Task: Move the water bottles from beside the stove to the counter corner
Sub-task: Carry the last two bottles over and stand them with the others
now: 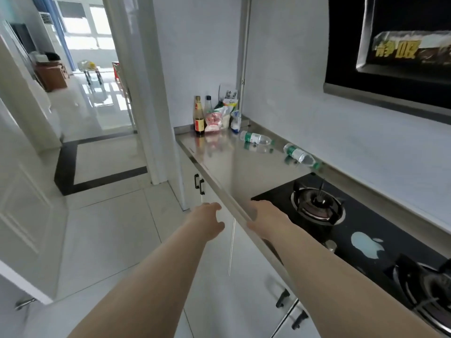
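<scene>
Two clear water bottles with green labels lie on their sides on the steel counter (229,167). One water bottle (301,156) rests by the back wall just beyond the stove (346,230). The other water bottle (255,138) lies farther along, close to the far corner. My left hand (207,222) hangs in front of the cabinet below the counter edge, fingers apart and holding nothing. My right hand (264,219) hovers over the counter's front edge beside the stove, fingers curled downward and empty. Both hands are well short of the bottles.
At the far corner stand a dark sauce bottle (199,117), a clear bottle (208,103) and several food bags (220,118). A black range hood (395,52) hangs above the stove. A doorway (97,69) opens to the left; white cabinet doors (231,276) sit below.
</scene>
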